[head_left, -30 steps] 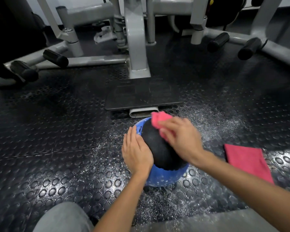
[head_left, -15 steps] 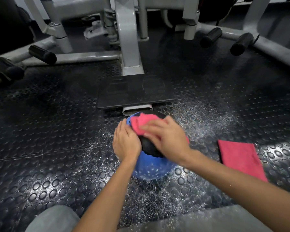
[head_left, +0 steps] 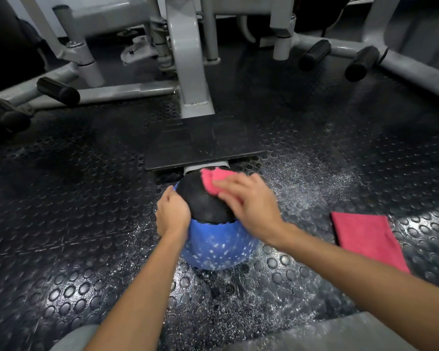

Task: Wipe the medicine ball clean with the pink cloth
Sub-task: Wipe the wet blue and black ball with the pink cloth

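Medicine ball [head_left: 217, 245], black on top and blue with white specks below, sits on the studded rubber floor [head_left: 61, 224], mid frame. Pink cloth [head_left: 209, 179] is bunched on its far upper side under the right hand [head_left: 251, 206]. That hand's fingers [head_left: 230, 184] lie fairly straight over the cloth, pressing it onto the ball, blurred. Left hand [head_left: 173, 215] is on the ball's left side, fingers [head_left: 168, 197] curled round it, gripping. Second pink cloth [head_left: 365, 239] lies folded flat on the floor to the right, apart from the ball. White dust [head_left: 314, 173] covers the floor around it. Black plate [head_left: 203, 143] and grey gym machine [head_left: 188, 59] stand just behind.
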Motion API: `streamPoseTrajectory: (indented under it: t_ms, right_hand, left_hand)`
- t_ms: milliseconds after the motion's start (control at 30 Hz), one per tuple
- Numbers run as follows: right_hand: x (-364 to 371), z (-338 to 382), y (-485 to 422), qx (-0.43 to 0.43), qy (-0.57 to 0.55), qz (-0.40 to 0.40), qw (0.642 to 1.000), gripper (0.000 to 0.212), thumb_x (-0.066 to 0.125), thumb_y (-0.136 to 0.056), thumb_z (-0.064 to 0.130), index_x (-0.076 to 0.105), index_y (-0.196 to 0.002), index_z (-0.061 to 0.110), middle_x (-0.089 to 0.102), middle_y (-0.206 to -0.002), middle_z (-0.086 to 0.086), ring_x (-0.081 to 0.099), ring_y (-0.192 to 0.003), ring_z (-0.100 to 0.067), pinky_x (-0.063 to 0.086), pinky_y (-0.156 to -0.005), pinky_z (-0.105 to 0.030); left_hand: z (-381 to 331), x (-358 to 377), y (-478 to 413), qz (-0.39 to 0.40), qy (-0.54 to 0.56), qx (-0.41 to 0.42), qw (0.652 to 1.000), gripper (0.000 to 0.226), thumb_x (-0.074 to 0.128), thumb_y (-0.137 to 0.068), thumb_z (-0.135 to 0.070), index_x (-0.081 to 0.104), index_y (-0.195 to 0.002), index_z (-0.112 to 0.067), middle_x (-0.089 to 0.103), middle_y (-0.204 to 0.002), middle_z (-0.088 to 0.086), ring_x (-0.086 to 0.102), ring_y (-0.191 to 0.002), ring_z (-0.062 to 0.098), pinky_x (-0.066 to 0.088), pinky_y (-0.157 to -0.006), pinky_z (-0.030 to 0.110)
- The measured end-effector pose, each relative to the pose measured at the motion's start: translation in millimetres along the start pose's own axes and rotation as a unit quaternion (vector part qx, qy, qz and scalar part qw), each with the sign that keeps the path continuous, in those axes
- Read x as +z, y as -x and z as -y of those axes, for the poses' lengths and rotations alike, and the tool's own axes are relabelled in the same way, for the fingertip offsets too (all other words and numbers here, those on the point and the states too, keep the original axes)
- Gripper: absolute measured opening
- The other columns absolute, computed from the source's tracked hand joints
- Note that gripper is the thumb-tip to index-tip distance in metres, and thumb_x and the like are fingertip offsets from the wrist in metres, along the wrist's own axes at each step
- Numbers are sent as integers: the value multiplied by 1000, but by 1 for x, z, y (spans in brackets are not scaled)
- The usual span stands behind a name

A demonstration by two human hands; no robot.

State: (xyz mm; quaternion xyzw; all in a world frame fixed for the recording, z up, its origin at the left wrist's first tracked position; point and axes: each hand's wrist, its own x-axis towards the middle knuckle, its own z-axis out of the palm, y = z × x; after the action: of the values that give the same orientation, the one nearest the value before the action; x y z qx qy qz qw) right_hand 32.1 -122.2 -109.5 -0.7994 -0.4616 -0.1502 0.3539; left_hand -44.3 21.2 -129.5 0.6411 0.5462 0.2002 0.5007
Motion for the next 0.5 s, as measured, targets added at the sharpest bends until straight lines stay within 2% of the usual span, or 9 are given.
streamPoseTrajectory:
  t_ms: [33, 67, 100, 233, 300, 333, 400, 467, 500]
  right_hand:
    - [3, 4, 10, -60, -1, -1, 998, 26, 50, -88, 37, 68, -105, 30, 66, -98, 7, 50, -74, -21, 44, -56, -27]
    - [6, 3, 17, -84, -7, -6, 996, 26, 50, -87, 37, 68, -104, 30, 66, -98, 7, 50, -73, -20, 45, -53, -26]
    - [8, -2, 20, -69, -24, -19, 997, 25, 50, -88, 36, 67, -106, 30, 66, -98, 7, 50, -74, -20, 47, -53, -27]
    - [16, -24, 12, 153, -118, -46, 980, 32, 44, -91, 41, 60, -117, 32, 62, -102, 8, 55, -88, -21, 48, -74, -37]
    - [19, -20, 5, 191, -111, -33, 975, 29, 47, -93, 36, 60, -118, 33, 62, -103, 9, 55, -90, -19, 46, -77, -33]
    - [19, -11, 4, 166, -82, -28, 982, 27, 48, -92, 35, 61, -116, 33, 62, -103, 10, 53, -87, -17, 43, -71, -27]
    - [17, 8, 10, 48, -28, -32, 998, 27, 49, -89, 35, 65, -110, 29, 63, -100, 8, 49, -80, -16, 38, -60, -20]
    - [18, 15, 24, -73, -19, -25, 997, 27, 50, -88, 35, 67, -107, 27, 65, -98, 7, 49, -75, -18, 41, -57, -21]
    - [19, 13, 28, -103, -23, -16, 994, 27, 50, -88, 35, 67, -107, 28, 65, -99, 8, 51, -74, -18, 44, -56, -22]
  left_hand:
    - [5, -3, -6, 7, 31, -7, 999, 43, 39, -87, -34, 60, -124, -29, 57, -131, 5, 51, -119, 31, 38, -104, 44]
    - [9, -7, -10, 13, 65, -15, 998, 45, 41, -80, -35, 63, -119, -29, 60, -128, 6, 53, -118, 31, 40, -103, 45]
    - [16, -10, -15, 11, 94, -23, 995, 47, 42, -75, -36, 66, -115, -28, 62, -125, 6, 55, -117, 30, 41, -103, 46]
    - [34, -14, -17, -8, 161, -45, 986, 47, 41, -74, -33, 67, -112, -24, 64, -122, 5, 56, -117, 27, 41, -103, 50]
    - [37, -16, -10, -25, 182, -37, 982, 46, 40, -78, -30, 66, -114, -21, 64, -122, 6, 56, -117, 28, 41, -102, 50]
    - [38, -19, -7, -34, 195, -40, 979, 43, 40, -81, -30, 67, -114, -21, 65, -120, 6, 57, -115, 27, 43, -102, 49]
    - [44, -25, -4, -51, 234, -45, 970, 32, 43, -88, -24, 72, -101, -21, 68, -106, 3, 60, -106, 24, 47, -97, 42]
    - [61, -32, 1, -56, 287, -49, 955, 28, 44, -91, -14, 71, -85, -21, 67, -92, 0, 60, -94, 20, 49, -87, 33]
    - [71, -38, 3, -52, 300, -49, 951, 28, 44, -91, -14, 71, -86, -20, 67, -93, 0, 61, -95, 19, 49, -86, 31]
